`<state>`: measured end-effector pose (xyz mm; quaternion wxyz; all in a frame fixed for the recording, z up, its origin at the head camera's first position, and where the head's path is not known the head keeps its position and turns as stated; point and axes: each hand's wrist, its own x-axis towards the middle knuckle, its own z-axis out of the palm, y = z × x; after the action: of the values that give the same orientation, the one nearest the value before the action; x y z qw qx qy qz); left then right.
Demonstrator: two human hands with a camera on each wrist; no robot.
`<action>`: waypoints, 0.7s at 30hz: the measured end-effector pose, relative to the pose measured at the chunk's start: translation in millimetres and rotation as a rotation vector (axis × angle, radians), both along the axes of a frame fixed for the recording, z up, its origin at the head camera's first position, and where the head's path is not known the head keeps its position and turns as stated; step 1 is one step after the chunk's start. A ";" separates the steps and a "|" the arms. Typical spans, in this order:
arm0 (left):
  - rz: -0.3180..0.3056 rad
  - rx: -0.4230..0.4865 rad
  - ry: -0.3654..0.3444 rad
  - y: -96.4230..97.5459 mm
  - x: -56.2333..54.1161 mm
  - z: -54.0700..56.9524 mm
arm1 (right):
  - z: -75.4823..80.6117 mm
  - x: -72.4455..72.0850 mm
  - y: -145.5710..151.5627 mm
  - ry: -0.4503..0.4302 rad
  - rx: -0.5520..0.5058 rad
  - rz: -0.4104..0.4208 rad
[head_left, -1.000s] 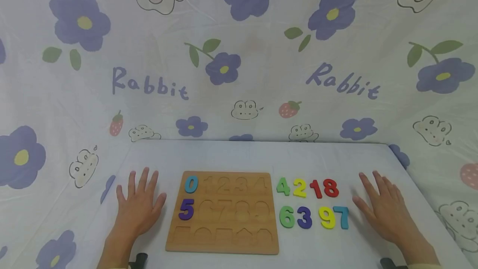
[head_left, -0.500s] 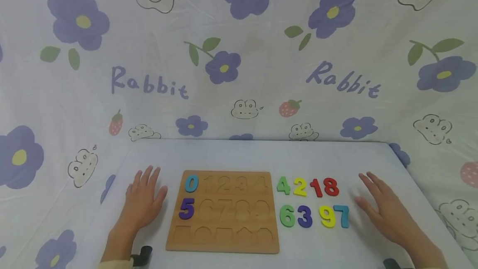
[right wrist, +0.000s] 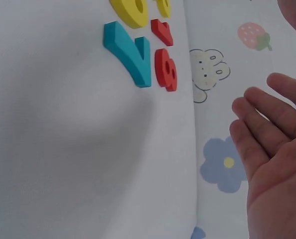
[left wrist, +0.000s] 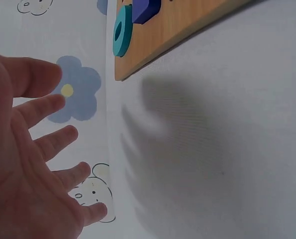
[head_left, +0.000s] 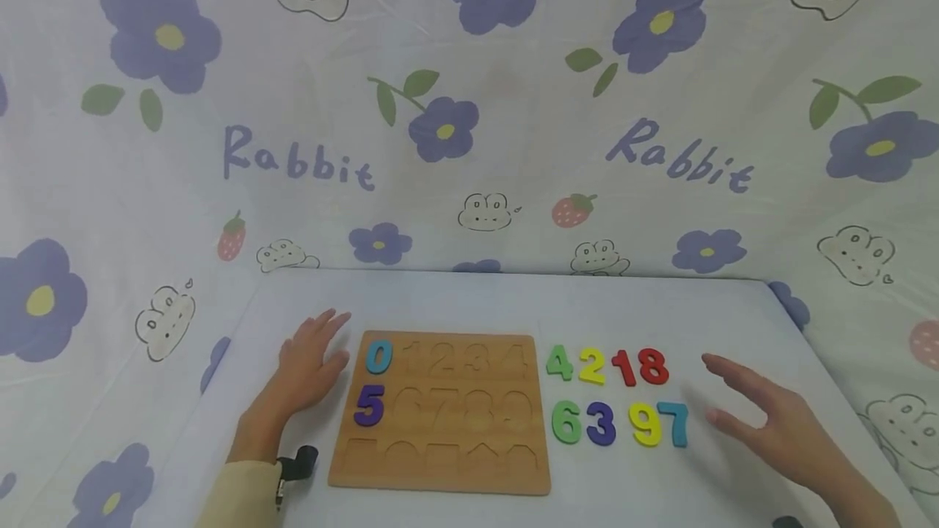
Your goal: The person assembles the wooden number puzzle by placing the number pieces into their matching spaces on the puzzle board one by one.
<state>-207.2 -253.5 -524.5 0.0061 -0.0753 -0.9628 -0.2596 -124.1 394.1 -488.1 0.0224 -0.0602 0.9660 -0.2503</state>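
Note:
A wooden number puzzle board (head_left: 440,414) lies on the white table. The blue 0 (head_left: 379,357) and the purple 5 (head_left: 369,406) sit at its left side; its other recesses show bare wood. Beside the board's upper left edge my left hand (head_left: 311,365) hovers with spread fingers, holding nothing. My right hand (head_left: 778,422) is held above the table, right of the loose digits, thumb apart from the fingers and nothing between them. Nearest to it are the blue 7 (head_left: 675,424) and the red 8 (head_left: 654,366). In the right wrist view the palm faces the blue 7 (right wrist: 130,55).
Right of the board, the upper row has a green 4 (head_left: 559,363), yellow 2 (head_left: 592,367) and red 1 (head_left: 624,367). Below lie a green 6 (head_left: 566,422), purple 3 (head_left: 601,424) and yellow 9 (head_left: 645,424). A rabbit-and-flower cloth (head_left: 513,145) hangs behind the table.
My left hand has moved right, toward the board, and turned. The right hand has turned onto its side, its thumb and fingers now apart. The board and digits lie as before.

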 end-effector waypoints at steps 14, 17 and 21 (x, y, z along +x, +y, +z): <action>-0.070 -0.010 -0.213 4.6 -14.0 -7.4 | -21.6 2.9 -3.5 -0.042 -0.002 0.045; -0.082 0.020 -0.234 4.3 -15.4 -12.1 | -25.3 3.1 -3.5 -0.048 -0.008 0.055; -0.118 0.039 -0.222 2.2 -18.0 -19.9 | -32.8 1.8 -2.1 -0.045 -0.009 0.065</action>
<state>-225.2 -251.3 -544.5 -0.1142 -0.1023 -0.9463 -0.2847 -122.3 392.0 -520.8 0.0522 -0.0857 0.9617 -0.2550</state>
